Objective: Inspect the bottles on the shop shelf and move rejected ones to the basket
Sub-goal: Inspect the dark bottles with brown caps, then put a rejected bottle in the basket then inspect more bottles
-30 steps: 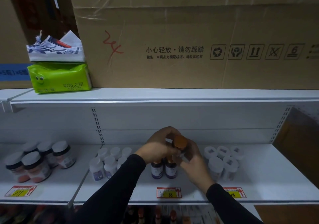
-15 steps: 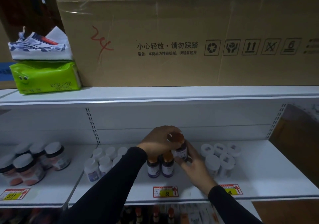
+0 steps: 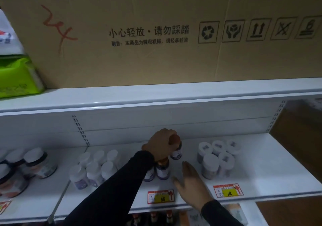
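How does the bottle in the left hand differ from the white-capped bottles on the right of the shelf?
The orange-capped bottle is dark, held by its cap in the left hand; the white-capped bottles stand clustered on the shelf, untouched. Its cap is orange, theirs white with a dark mark. All stand upright.

dim, bluish | soft overall blur | wide-angle bending at edges

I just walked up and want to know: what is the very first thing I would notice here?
Probably the huge cardboard box on the top shelf, with black writing and a red scribble. Below it, the left hand grips an orange-capped bottle by its top, above the middle shelf. The bright green pack at far left stands out too.
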Demonstrator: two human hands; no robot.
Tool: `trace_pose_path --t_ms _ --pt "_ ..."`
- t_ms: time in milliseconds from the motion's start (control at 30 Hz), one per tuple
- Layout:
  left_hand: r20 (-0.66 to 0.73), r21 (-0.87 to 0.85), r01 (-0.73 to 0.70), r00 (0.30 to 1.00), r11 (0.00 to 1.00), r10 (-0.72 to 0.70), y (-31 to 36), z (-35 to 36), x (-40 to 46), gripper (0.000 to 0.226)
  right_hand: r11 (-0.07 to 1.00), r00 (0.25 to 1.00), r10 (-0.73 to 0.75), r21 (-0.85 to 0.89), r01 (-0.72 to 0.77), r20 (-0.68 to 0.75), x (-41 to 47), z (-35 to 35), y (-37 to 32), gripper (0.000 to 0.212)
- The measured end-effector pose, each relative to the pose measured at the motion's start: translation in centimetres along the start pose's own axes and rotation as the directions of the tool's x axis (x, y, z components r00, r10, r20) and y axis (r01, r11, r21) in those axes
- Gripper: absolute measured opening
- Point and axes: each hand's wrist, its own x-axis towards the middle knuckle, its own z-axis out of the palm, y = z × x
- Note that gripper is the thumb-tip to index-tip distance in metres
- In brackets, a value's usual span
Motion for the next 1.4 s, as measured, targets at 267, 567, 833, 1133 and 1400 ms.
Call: trace_pose_path --t_ms 267,567,833,1133,1400 --pt "0.044 0.090 0.036 0.998 0.995 -0.040 -2.6 2.7 0.5 0.029 0.971 0.998 -0.038 -0.239 0.027 -0.042 0.6 3.4 2.2 0.083" --pt "0.043 0.128 0.051 0.997 0.990 -0.057 -3.0 3.6 0.9 0.025 0.947 0.999 -0.015 -0.322 -0.003 -0.051 0.4 3.6 2.2 0.079" --pt "0.025 0.130 0.084 0.996 0.988 -0.088 -2.7 3.2 0.5 0.024 0.951 0.998 -0.039 -0.308 0.024 -0.043 0.7 3.6 2.3 0.068" --pt "-0.183 -0.021 0.107 0.977 0.994 -0.109 -0.5 2.5 -2.6 0.041 0.989 0.986 -0.142 -0.054 0.138 -0.085 -1.1 -3.1 1.1 0.055" --pt "-0.546 -0.079 -0.016 0.837 0.997 -0.030 4.7 4.5 -6.5 0.008 0.965 0.894 -0.245 -0.003 0.263 -0.376 -4.4 -11.0 3.0 0.049"
